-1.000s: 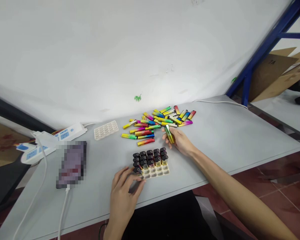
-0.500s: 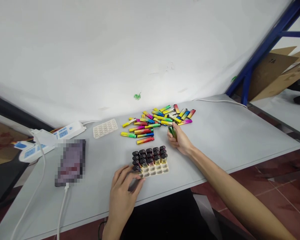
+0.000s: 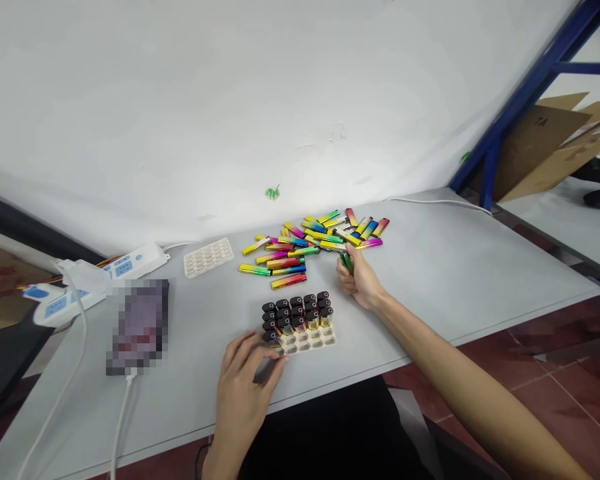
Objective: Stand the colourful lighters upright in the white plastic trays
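A cream tray (image 3: 314, 340) with cell holes sits near the table's front edge, holding several lighters (image 3: 297, 312) standing upright with black caps. My left hand (image 3: 244, 382) rests at the tray's left corner, fingers curled against it and one lighter there. My right hand (image 3: 360, 278) is closed around a green lighter (image 3: 347, 260), just in front of a loose pile of colourful lighters (image 3: 310, 243) lying flat further back.
A second, empty cream tray (image 3: 208, 257) lies to the left of the pile. A phone (image 3: 139, 325) with a white cable, and white power strips (image 3: 90, 275), lie at the left. The grey table (image 3: 460, 267) meets a white wall; blue shelving and cardboard stand at right.
My right hand turned the lighter from upright and showing to mostly tucked in the fist, and drew slightly toward the pile. My left hand stayed at the tray's corner.
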`<state>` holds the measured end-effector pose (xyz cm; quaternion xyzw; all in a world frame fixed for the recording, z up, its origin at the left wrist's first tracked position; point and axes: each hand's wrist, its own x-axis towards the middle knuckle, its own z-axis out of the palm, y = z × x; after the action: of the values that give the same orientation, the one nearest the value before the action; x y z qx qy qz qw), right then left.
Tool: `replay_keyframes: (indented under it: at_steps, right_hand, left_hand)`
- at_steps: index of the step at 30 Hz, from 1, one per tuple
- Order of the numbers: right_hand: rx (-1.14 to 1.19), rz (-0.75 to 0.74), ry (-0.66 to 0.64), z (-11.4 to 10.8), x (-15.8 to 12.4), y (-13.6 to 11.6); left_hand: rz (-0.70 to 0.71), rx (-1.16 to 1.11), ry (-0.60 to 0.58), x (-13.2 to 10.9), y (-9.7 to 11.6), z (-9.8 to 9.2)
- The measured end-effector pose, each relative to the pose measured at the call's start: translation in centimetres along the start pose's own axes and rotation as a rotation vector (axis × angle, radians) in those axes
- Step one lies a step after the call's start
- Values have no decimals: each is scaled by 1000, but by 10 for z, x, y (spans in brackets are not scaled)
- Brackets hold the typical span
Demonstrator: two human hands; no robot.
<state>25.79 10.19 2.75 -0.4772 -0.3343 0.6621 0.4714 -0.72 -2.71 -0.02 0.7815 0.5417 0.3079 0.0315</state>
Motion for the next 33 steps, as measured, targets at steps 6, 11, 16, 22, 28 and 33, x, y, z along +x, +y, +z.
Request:
replay_keyframes:
  at_steps: [6,11,16,22,28,33]
  right_hand:
    - [-33,4,27,0,1,1]
    - [-35,-5,27,1,1,2]
    - [-81,-68,-53,-1,0,5]
    - [-617,-438,-71,-6,-31,-9]
    - [-840,-672,68,7,-100,-38]
    - [-938,-819,-78,37,-129,-19]
  left_hand:
    - [0,-7,14,1,0,-1]
    - [-6,-11,20,1,0,0]
    - [-8,-14,13,0,0,0]
    - [-6,-33,22,-1,2,-2]
    - [16,-77,28,-1,1,-2]
    - [24,-103,37,-1,0,-1]
